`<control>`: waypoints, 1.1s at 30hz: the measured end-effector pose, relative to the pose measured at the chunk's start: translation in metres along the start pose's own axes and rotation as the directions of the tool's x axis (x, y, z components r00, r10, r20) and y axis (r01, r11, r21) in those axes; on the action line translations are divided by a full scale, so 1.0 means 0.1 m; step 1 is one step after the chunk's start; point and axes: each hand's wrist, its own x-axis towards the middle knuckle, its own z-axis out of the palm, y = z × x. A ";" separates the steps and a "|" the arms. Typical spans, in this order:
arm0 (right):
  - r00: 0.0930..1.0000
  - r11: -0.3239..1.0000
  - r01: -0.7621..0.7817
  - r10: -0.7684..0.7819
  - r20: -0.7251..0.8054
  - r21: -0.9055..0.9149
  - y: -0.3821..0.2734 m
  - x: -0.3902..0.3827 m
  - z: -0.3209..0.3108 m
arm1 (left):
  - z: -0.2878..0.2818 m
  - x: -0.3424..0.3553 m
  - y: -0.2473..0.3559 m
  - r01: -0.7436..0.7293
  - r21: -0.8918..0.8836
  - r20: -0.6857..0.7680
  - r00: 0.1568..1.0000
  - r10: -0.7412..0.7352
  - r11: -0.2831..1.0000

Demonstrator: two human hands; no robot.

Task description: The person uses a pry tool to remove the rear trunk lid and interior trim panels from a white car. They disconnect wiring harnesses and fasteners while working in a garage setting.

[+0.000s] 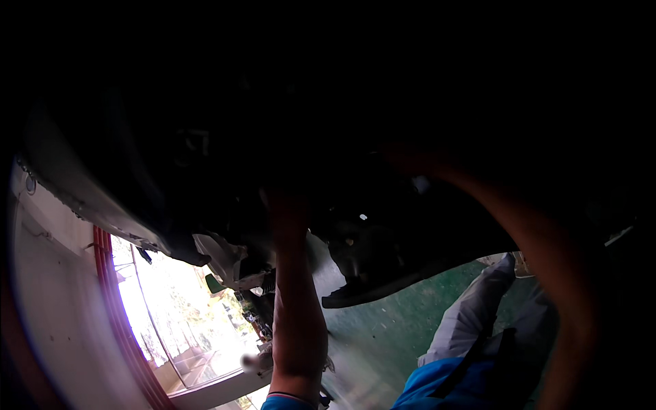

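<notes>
My left forearm [298,321] rises from the lower edge into a dark mass that looks like the underside or inside of a vehicle. The left hand fades into shadow there, so its fingers and anything in them are hidden. From the right, my bent right arm [540,239] reaches up and inward. Its hand is lost in the same darkness near the middle, and what it touches cannot be made out. Between the arms hangs a black part with a curved lower edge [372,297]. Left of my left forearm, a pale, crumpled-looking piece [225,260] hangs beside dark parts.
A long curved pale panel [89,191] borders the dark mass at left. Beyond it are a whitish wall [61,307], a red frame [121,321] and a bright opening [191,307]. Green floor [389,342] lies below, with my grey-trousered leg [471,307] at lower right.
</notes>
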 end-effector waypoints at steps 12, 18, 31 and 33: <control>0.979 0.977 -0.004 -0.040 -0.200 -0.213 0.09 0.42 0.53 | 0.28 -0.20 -0.60 0.080 -0.177 0.244 0.969 -0.035 0.981; 0.984 0.958 -0.157 0.174 -0.049 0.241 0.04 0.53 0.42 | 0.20 -0.08 -0.47 -0.070 0.031 0.268 0.962 0.059 0.997; 0.862 0.891 0.052 -0.268 -0.431 -0.450 0.23 -0.14 0.61 | -0.26 -0.06 0.34 -0.079 0.467 0.258 0.965 -0.051 0.881; 0.869 0.887 0.016 -0.240 -0.432 -0.461 0.25 -0.03 0.84 | -0.21 -0.02 0.21 -0.210 0.460 0.270 0.959 0.090 0.863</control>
